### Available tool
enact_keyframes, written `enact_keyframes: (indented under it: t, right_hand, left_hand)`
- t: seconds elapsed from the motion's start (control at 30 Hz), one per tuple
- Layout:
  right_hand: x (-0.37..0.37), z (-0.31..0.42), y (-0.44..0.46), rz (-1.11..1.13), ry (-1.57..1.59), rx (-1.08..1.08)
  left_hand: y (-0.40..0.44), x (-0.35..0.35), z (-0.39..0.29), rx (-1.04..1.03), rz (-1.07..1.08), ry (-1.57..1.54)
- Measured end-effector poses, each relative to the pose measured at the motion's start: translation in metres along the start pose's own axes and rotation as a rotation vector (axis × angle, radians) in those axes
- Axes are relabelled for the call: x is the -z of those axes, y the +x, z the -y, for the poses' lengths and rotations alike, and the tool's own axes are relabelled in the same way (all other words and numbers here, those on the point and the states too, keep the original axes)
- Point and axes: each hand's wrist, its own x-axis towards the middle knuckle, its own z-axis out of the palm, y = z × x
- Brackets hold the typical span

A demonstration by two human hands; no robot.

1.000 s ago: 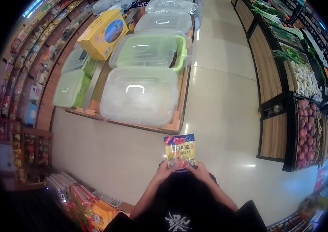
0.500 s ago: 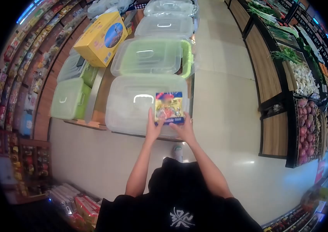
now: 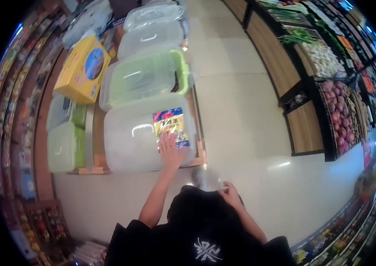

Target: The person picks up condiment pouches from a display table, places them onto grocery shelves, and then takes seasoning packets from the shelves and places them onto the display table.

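A blue and yellow seasoning packet [image 3: 171,120] lies on the frosted lid of the nearest plastic storage box [image 3: 124,148], by its right side. My left hand [image 3: 171,150] rests on the packet's lower part, fingers stretched out and flat, covering some of the print. Down by my black shirt, away from the box, is my right hand [image 3: 230,193]. It holds nothing that I can see, and its fingers are loosely bent and apart. A white handle [image 3: 142,128] stands on the lid left of the packet.
Behind the nearest box are a green-rimmed box [image 3: 139,75] and more lidded boxes [image 3: 150,37]. A yellow carton [image 3: 83,68] sits on the left, above green boxes [image 3: 66,146]. Across the aisle floor [image 3: 228,106] stand bins of onions [image 3: 338,117] and garlic [image 3: 323,60].
Both hands held the packet before; now it lies on the lid under my left hand. My right hand has let go and drawn back toward my body. The view has turned to the right.
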Motion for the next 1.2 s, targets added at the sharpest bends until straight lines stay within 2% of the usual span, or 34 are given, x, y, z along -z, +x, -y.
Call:
enact_keyframes:
  t: [0.13, 0.3, 0.37, 0.47, 0.5, 0.57, 0.6, 0.63, 0.67, 0.7, 0.77, 0.8, 0.87, 0.97, 1.07, 1.1, 1.2]
  right_hand:
    - [0.014, -0.014, -0.015, -0.16, 0.137, -0.154]
    - [0.018, -0.015, -0.046, 0.006, 0.047, -0.087]
    - [0.014, -0.018, -0.063, -0.031, 0.046, -0.074]
    - [0.015, -0.021, -0.11, -0.041, 0.072, -0.083]
    - [0.017, -0.023, -0.123, -0.064, 0.081, -0.072]
    - [0.024, -0.024, -0.147, -0.143, 0.193, -0.097]
    - [0.026, -0.029, -0.16, -0.19, 0.219, -0.109]
    - [0.026, -0.034, -0.175, -0.239, 0.248, -0.128]
    - [0.025, -0.04, -0.191, -0.288, 0.276, -0.151]
    - [0.024, -0.049, -0.206, -0.346, 0.302, -0.16]
    - [0.028, -0.059, -0.237, -0.444, 0.344, -0.221]
    - [0.027, -0.062, -0.252, -0.491, 0.369, -0.252]
    - [0.026, -0.07, -0.281, -0.608, 0.413, -0.277]
    - [0.02, -0.079, -0.327, -0.751, 0.536, -0.339]
    - [0.016, -0.088, -0.364, -0.892, 0.625, -0.396]
    - [0.013, -0.091, -0.375, -0.938, 0.644, -0.416]
    - [-0.002, -0.108, -0.399, -1.062, 0.669, -0.427]
  left_hand:
    - [0.002, -0.006, 0.015, -0.05, -0.003, -0.009]
    - [0.001, -0.015, 0.016, -0.042, 0.0, 0.042]
    - [0.005, -0.017, 0.021, -0.023, 0.025, 0.055]
    - [-0.009, 0.03, -0.027, 0.09, 0.09, 0.106]
    - [-0.024, 0.026, -0.035, -0.048, -0.079, 0.09]
    - [-0.061, 0.022, -0.068, -0.307, -0.116, -0.04]
    - [-0.093, 0.015, -0.091, -0.416, -0.062, -0.11]
    - [-0.121, 0.017, -0.117, -0.513, 0.09, -0.317]
    - [-0.156, 0.006, -0.136, -0.637, 0.188, -0.353]
    - [-0.186, -0.022, -0.136, -0.728, 0.513, -0.348]
    - [-0.246, -0.053, -0.146, -0.743, 1.002, -0.542]
    - [-0.266, -0.081, -0.141, -0.897, 1.069, -0.401]
    - [-0.282, -0.102, -0.144, -0.791, 1.411, -0.378]
    - [-0.291, -0.088, -0.169, -1.018, 1.348, -0.231]
    - [-0.306, -0.078, -0.183, -0.972, 1.485, -0.137]
    - [-0.312, -0.075, -0.19, -0.976, 1.488, -0.046]
    - [-0.342, -0.092, -0.205, -1.139, 1.385, -0.166]
